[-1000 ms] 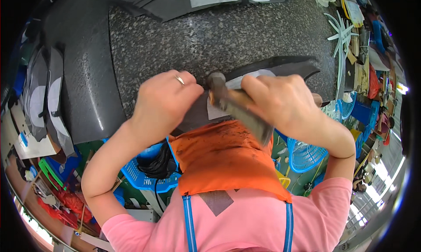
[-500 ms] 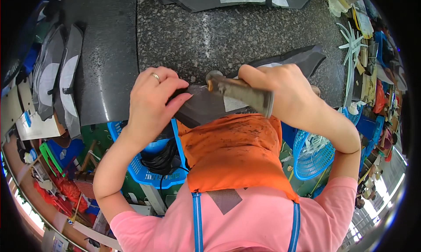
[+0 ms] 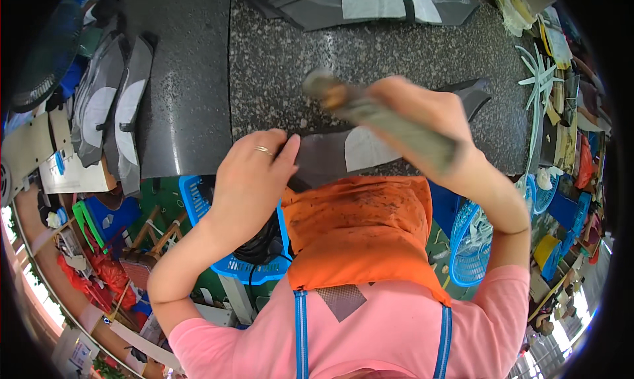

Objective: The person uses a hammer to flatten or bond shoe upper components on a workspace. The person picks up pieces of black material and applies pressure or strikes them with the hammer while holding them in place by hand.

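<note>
My right hand (image 3: 422, 125) is closed round a hammer (image 3: 396, 118), smeared by motion, its round face raised above the stone-topped bench (image 3: 277, 62). Below it, along the bench's near edge, lies a dark grey curved sheet piece (image 3: 321, 151) with a white patch (image 3: 370, 149) on it. The fingers of my left hand (image 3: 251, 171) are bent, with thumb and forefinger pinched together at the left end of this piece. My right hand and the hammer hide part of the sheet; its far right end shows beyond my wrist.
Similar grey pieces with white patches lie at the far edge (image 3: 389, 6) and in a stack at the left (image 3: 132, 108). Pale green strips (image 3: 541, 78) hang at the bench's right. Blue baskets stand below at the left (image 3: 247, 270) and right (image 3: 470, 247). An orange apron (image 3: 356, 247) covers my lap.
The hammer has lifted off the grey piece and tilted, its round face rising away from me. My left thumb has closed toward the forefinger. The whole view has shifted slightly.
</note>
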The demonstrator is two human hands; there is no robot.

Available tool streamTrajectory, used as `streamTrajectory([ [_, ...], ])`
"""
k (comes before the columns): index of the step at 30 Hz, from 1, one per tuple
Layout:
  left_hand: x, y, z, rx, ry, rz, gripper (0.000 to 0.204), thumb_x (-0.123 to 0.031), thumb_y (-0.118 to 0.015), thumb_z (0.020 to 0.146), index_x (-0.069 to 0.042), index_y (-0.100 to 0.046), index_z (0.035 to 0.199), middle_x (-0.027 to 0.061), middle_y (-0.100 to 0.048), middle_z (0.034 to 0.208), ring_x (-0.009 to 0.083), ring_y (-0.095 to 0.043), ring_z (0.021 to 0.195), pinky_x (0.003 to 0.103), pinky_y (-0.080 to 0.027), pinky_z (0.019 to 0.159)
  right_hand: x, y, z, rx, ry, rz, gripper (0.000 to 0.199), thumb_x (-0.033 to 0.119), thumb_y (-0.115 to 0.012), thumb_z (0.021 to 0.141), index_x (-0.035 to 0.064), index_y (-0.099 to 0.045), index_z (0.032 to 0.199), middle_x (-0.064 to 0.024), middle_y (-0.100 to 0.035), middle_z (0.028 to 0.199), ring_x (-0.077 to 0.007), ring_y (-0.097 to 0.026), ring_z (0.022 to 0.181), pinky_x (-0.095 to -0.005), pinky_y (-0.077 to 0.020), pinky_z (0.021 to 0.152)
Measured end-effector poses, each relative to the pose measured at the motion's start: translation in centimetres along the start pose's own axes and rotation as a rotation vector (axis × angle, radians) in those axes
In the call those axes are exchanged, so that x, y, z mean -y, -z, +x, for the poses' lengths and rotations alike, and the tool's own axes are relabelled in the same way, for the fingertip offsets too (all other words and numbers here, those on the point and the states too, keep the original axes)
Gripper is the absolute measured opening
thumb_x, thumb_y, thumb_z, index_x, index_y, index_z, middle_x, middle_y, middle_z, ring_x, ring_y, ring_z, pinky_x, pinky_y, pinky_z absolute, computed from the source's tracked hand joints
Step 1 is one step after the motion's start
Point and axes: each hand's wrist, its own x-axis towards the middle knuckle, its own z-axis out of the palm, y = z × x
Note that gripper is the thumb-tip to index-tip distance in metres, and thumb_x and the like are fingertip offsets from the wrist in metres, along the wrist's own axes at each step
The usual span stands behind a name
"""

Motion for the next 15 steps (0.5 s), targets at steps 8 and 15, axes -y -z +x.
streamTrajectory([
  [8, -5.3, -4.6, 9.7, -0.168, 0.049, -0.535, 0.085, -0.015, -0.084, 0.058, -0.015, -0.052, 0.137, 0.0174, -0.052, 0.123, 0.0393, -0.048, 0.122, 0.057, -0.031, 0.108, -4.1, 0.9, -6.7, -1.018, -0.384, 0.135, 0.035, 0.006, -0.060, 0.096, -0.0035, -0.051, 0.128, -0.0045, -0.060, 0.091, -0.0091, -0.057, 0.078, -0.0237, -0.0478, 0.072],
  [15, 5.3, 1.8, 20.7, -0.685, 0.087, 0.280, 0.067, -0.026, -0.078, 0.071, -0.024, -0.056, 0.134, 0.0104, -0.054, 0.134, 0.0330, -0.050, 0.121, 0.056, -0.034, 0.104, -5.1, -0.1, -6.1, -1.225, -0.048, 0.348, 0.026, 0.017, -0.050, 0.101, -0.0015, -0.041, 0.116, -0.0117, -0.057, 0.092, -0.0162, -0.057, 0.064, -0.0299, -0.0497, 0.060],
])
